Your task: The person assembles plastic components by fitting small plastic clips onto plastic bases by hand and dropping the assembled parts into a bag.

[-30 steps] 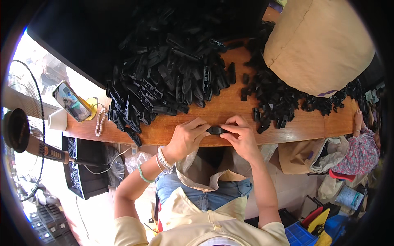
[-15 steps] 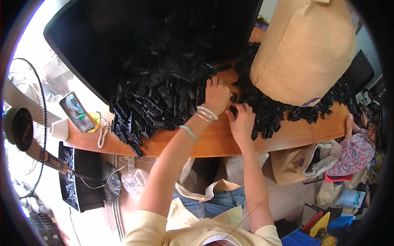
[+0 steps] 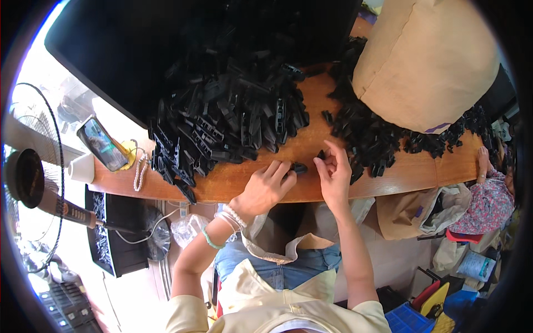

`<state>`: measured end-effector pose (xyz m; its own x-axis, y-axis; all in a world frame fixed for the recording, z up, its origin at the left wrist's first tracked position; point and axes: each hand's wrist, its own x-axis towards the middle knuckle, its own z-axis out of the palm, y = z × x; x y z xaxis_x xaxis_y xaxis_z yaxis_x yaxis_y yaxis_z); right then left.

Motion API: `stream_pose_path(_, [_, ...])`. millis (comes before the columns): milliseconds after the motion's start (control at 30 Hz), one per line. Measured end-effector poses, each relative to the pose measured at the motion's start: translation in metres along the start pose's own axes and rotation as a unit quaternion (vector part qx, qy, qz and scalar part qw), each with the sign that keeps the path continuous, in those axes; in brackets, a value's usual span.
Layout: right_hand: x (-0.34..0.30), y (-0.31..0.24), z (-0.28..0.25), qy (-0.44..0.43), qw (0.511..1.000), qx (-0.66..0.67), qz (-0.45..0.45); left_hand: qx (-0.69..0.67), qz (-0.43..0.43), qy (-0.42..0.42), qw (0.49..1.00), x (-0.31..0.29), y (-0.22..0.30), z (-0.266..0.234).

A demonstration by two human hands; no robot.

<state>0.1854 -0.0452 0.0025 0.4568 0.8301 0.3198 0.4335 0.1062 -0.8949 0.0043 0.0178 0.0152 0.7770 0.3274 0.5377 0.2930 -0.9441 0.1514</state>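
Fingers of the left hand (image 3: 272, 186) seem clamped on a black part (image 3: 300, 168) at mid-frame; those of the right hand (image 3: 335, 172) appear to pinch a small dark piece (image 3: 321, 155). We judge a slack pinch could lose it among the pile (image 3: 369, 126) right of centre.

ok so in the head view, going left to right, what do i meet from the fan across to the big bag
Fan head, phone, bead string, left hand, black part at its fingertips, right hand, big tan bag.
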Motion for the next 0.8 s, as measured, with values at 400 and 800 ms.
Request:
stream_pose_path(400, [-0.015,-0.012,-0.034,-0.132,0.988,-0.06,-0.045,-0.157,-0.149,0.053,0.975,-0.029,0.007,-0.002])
stream_pose_path(800, [-0.013,-0.004,-0.046,-0.24,0.97,-0.015,-0.031,-0.157,-0.143,0.041,0.976,-0.022,0.009,0.002])
